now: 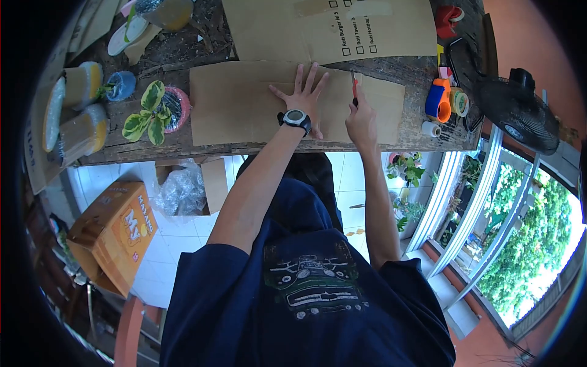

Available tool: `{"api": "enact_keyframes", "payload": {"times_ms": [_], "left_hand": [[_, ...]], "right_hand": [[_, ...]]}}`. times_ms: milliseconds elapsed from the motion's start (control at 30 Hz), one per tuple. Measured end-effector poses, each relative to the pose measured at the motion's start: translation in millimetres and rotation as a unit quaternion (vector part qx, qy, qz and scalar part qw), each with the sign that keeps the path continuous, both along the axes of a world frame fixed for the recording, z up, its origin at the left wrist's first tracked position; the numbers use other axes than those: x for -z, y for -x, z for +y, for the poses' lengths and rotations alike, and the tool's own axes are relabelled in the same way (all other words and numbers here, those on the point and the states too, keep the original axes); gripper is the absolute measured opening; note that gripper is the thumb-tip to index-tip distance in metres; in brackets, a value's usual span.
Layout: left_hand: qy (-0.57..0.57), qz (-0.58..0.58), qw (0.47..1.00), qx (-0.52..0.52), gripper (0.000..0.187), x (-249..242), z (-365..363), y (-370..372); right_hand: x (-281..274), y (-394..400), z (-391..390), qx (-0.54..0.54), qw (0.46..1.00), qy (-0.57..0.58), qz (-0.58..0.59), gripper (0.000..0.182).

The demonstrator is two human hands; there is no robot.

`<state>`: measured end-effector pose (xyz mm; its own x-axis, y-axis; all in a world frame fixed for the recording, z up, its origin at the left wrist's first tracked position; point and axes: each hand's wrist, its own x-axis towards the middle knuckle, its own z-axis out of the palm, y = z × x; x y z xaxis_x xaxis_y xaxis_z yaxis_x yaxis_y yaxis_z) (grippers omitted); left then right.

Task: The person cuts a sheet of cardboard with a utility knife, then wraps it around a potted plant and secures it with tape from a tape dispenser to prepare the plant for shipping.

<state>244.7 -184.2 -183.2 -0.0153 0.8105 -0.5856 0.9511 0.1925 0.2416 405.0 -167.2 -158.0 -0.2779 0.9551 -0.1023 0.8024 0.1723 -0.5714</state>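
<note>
A long piece of brown cardboard point(232, 110) lies along the near edge of the wooden table. My left hand point(302, 101) is spread flat on its middle, fingers apart, with a watch point(295, 118) on the wrist. To the right, my right hand point(362, 119) is closed around a red and black cutter point(354, 90), whose tip points away from me near the cardboard's far edge. Beyond it lies a larger cardboard sheet point(397, 37) with printed text and checkboxes.
A potted plant point(176, 110) and wrapped containers point(92, 131) stand at the left. On the right are an orange and blue tape dispenser point(438, 100), a tape roll point(460, 104), a small white spool point(431, 129) and a black fan point(520, 113). Boxes point(116, 235) sit on the floor.
</note>
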Motion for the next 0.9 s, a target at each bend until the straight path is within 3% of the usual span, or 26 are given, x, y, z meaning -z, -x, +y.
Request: {"api": "enact_keyframes", "payload": {"times_ms": [33,167,267,333,400,467,633,733,800,900], "left_hand": [[0.002,0.001,1.0,-0.002,0.161,1.6,0.4,-0.5],[0.01,-0.004,1.0,-0.013,0.16,4.2,2.8,-2.2],[0.019,-0.003,1.0,-0.022,0.16,1.3,6.8,-2.6],[0.025,0.001,1.0,-0.018,0.161,2.4,5.4,-4.3],[0.025,0.008,1.0,-0.016,0.161,4.8,5.5,-5.0],[0.031,0.01,0.999,-0.011,0.161,1.3,6.9,-4.9],[0.028,0.01,1.0,-0.008,0.163,2.1,4.5,-5.1],[0.026,0.007,0.999,-0.021,0.164,5.8,5.9,-6.3],[0.026,0.004,0.999,-0.032,0.164,7.4,7.0,-7.7],[0.032,0.004,0.999,-0.034,0.165,6.6,7.1,-8.6]], "right_hand": [[-4.1,-1.0,-10.7,-0.008,1.0,-0.008,0.002,0.058],[-50.9,-33.6,-97.9,0.024,0.98,0.182,-0.07,0.07],[-72.5,-64.2,-118.6,0.004,0.96,0.269,-0.082,0.056],[-72.4,-58.3,-109.3,0.057,0.981,0.18,-0.052,0.052],[-68.8,-43.0,-71.4,0.063,0.987,0.139,-0.049,0.05],[-39.8,-31.9,-28.0,0.031,0.999,0.01,-0.012,0.048],[-21.9,-9.2,8.0,0.036,0.998,0.055,-0.023,0.052],[-39.5,-32.6,-47.7,0.026,0.995,0.095,-0.034,0.055],[-53.7,-55.1,-91.8,0.067,0.978,0.191,-0.051,0.058],[-68.2,-82.3,-110.0,0.04,0.982,0.178,-0.052,0.055]]}}
